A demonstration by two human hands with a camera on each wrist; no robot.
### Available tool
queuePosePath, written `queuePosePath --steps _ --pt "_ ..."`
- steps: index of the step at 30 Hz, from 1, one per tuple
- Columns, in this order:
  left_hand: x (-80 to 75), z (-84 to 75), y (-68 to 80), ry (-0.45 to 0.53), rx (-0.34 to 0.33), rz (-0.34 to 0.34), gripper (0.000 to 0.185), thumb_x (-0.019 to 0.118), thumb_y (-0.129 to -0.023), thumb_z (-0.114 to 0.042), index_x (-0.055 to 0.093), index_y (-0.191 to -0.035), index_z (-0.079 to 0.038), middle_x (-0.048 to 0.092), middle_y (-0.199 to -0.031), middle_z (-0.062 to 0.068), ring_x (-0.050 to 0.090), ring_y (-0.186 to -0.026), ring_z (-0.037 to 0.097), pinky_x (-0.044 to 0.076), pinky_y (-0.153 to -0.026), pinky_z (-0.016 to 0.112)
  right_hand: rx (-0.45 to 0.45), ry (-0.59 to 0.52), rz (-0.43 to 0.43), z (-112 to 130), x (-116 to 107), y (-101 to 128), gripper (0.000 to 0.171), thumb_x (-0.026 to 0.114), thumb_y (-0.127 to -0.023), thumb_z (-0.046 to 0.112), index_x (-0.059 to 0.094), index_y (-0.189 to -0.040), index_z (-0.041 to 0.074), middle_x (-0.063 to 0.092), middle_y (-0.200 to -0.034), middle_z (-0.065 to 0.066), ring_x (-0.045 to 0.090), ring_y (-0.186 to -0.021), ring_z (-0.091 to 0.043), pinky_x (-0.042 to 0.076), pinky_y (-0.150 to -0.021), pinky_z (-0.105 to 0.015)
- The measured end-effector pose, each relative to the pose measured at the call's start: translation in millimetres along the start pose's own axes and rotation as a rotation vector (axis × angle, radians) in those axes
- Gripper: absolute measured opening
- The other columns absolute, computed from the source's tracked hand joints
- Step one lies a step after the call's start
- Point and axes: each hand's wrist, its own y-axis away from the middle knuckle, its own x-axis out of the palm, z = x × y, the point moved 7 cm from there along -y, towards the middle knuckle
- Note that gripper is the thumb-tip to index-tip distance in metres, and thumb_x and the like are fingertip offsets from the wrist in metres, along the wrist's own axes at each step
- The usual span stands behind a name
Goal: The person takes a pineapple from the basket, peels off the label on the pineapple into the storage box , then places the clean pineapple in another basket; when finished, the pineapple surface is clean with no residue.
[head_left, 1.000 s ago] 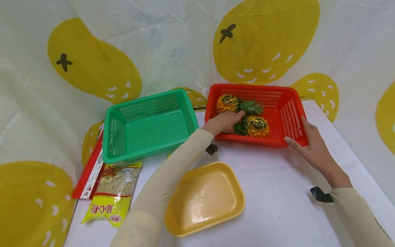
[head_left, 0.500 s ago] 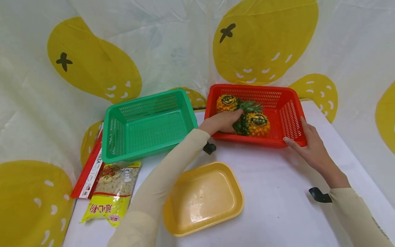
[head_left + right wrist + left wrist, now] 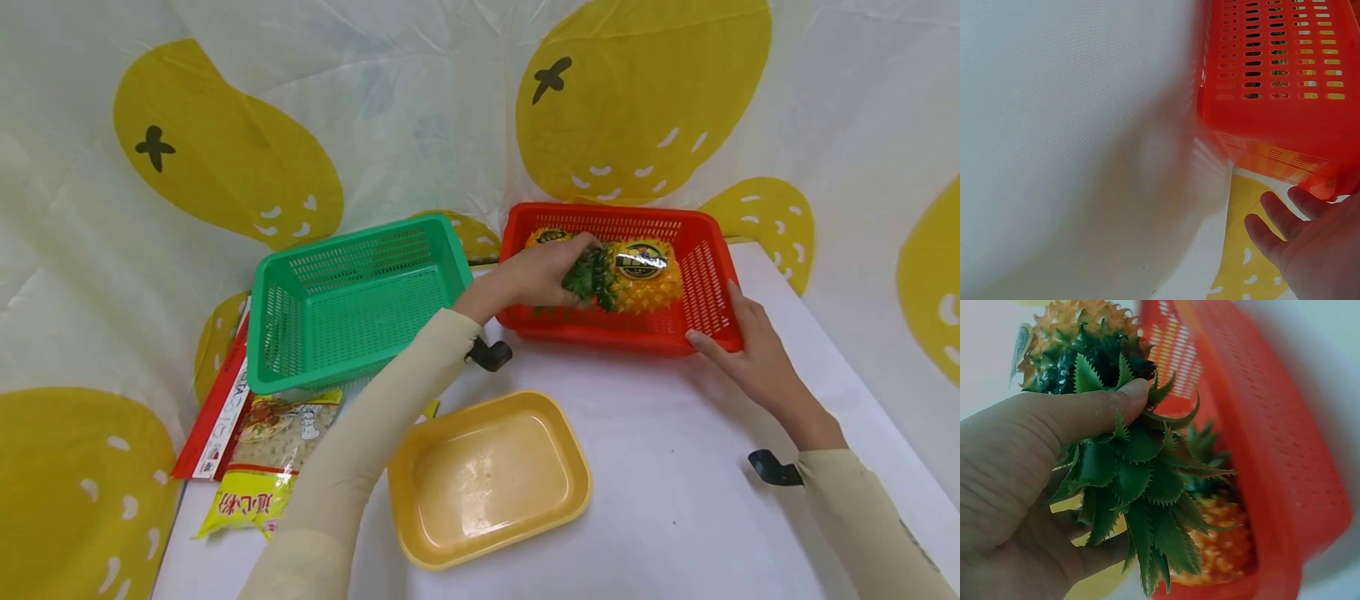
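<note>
- The left hand [image 3: 536, 275] has its fingers and thumb [image 3: 1094, 412] curled tight around the spiky green leaf top of a bumpy yellow pineapple with a round dark sticker [image 3: 639, 271].
- That pineapple is lifted up over the inside of the red plastic basket with slotted sides [image 3: 705, 275]. It lies sideways, with its leaves pointing at the left hand.
- A second yellow pineapple [image 3: 545, 237] lies in the red basket, at the back left corner. The left hand hides most of it.
- The right hand [image 3: 738, 346] rests on the front right corner of the red basket. Its fingers [image 3: 1275, 215] are straight and a little spread, and they hold nothing.
- The red basket sits on a white table [image 3: 690, 500].
- A green plastic basket with slotted sides [image 3: 352, 304] sits just left of the red basket.
- A shallow yellow plastic tray [image 3: 487, 479] sits in front of the red basket, nearer the person.
- A clear bag of pasta with a yellow label [image 3: 258, 471] lies far left of the red basket, in front of the green basket. A flat red and white packet [image 3: 221, 417] is partly under the bag.
</note>
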Motion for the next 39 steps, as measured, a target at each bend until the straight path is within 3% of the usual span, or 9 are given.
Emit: queuePosePath --steps 7,13,17,22,29,39 --pt "-11.3 -26.3 18.4 -0.011 0.07 -0.01 0.087 0.082 -0.094 -0.038 0.03 -0.159 -0.011 0.059 -0.142 0.003 0.059 -0.122 0.014 0.045 -0.103 0.026 0.006 0.007 0.008 -1.0 1.4 -0.6 0.104 0.067 -0.102 0.048 -0.006 -0.17 0.018 0.015 -0.165 -0.035 0.026 -0.143 -0.06 0.043 -0.093 -0.078" --pt "-2.9 -54.6 32.9 0.011 0.151 0.033 0.085 0.082 -0.096 -0.03 0.03 -0.158 -0.007 0.061 -0.139 0.006 0.063 -0.113 0.016 0.047 -0.098 0.026 -0.028 0.004 0.0 -0.1 -1.4 0.1 0.104 0.071 -0.101 0.04 -0.004 -0.171 0.022 0.019 -0.162 -0.035 0.031 -0.137 -0.06 0.044 -0.093 -0.077" --pt "10.4 -69.1 40.1 0.025 0.2 0.039 0.081 0.084 -0.094 -0.018 0.034 -0.157 -0.006 0.061 -0.14 0.008 0.061 -0.117 0.018 0.046 -0.1 0.025 -0.048 0.004 0.001 -1.4 -1.9 -1.7 0.108 0.075 -0.096 0.031 -0.003 -0.171 0.023 0.019 -0.163 -0.034 0.032 -0.137 -0.059 0.042 -0.095 -0.077" --pt "33.5 -80.7 42.5 0.05 0.179 0.086 0.078 0.087 -0.091 -0.024 0.04 -0.152 -0.012 0.063 -0.134 0.0 0.058 -0.119 0.012 0.043 -0.104 0.022 -0.053 -0.013 0.006 -4.5 -1.1 -2.8 0.115 0.081 -0.092 0.029 -0.003 -0.171 0.024 0.018 -0.164 -0.033 0.031 -0.138 -0.058 0.04 -0.098 -0.079" --pt "64.6 -94.8 39.8 0.081 0.187 0.163 0.073 0.086 -0.092 -0.026 0.043 -0.149 -0.015 0.062 -0.13 -0.006 0.056 -0.117 0.006 0.042 -0.103 0.02 -0.046 -0.019 -0.008 -4.7 -0.4 -1.0 0.104 0.071 -0.101 0.04 -0.003 -0.17 0.019 0.019 -0.162 -0.036 0.034 -0.134 -0.059 0.045 -0.092 -0.076" --pt "99.3 -88.0 32.1 0.062 0.148 0.201 0.072 0.084 -0.094 -0.022 0.042 -0.152 -0.019 0.057 -0.142 -0.007 0.05 -0.126 0.005 0.035 -0.11 0.019 -0.077 -0.029 -0.018 -2.4 -1.6 0.1 0.104 0.072 -0.1 0.042 0.0 -0.171 0.021 0.025 -0.16 -0.033 0.038 -0.132 -0.054 0.052 -0.087 -0.071"
